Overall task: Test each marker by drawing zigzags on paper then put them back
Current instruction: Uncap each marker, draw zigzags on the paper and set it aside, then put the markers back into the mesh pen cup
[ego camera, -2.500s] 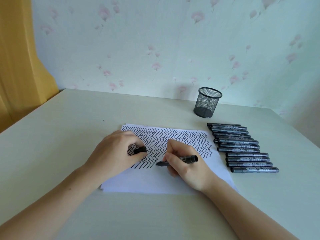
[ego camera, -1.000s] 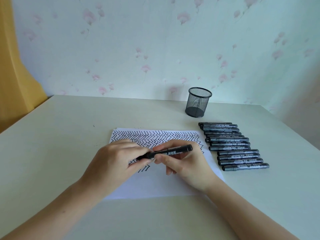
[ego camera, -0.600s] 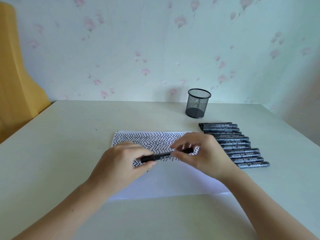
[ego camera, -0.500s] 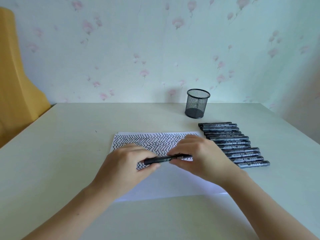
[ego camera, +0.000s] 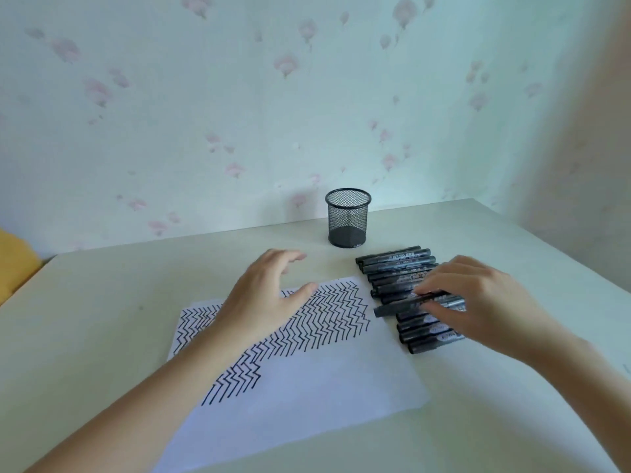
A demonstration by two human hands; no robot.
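A white sheet of paper (ego camera: 307, 387) lies on the table, its upper part covered with black zigzag lines (ego camera: 327, 319). To its right is a row of several capped black markers (ego camera: 392, 264). My right hand (ego camera: 478, 302) is over that row, fingers pinching one capped black marker (ego camera: 396, 306) that sits slightly askew in a gap in the row. My left hand (ego camera: 263, 298) hovers over the paper's upper left, fingers spread, holding nothing.
A black mesh pen cup (ego camera: 347, 218) stands behind the markers near the wall and looks empty. The pale table (ego camera: 102, 302) meets a flowered wall at the back. A yellow object (ego camera: 13, 261) shows at the far left edge.
The marker, capped between both hands, has been carried right to the row by my right hand. My left hand let go and opened. The view has tilted and shifted.
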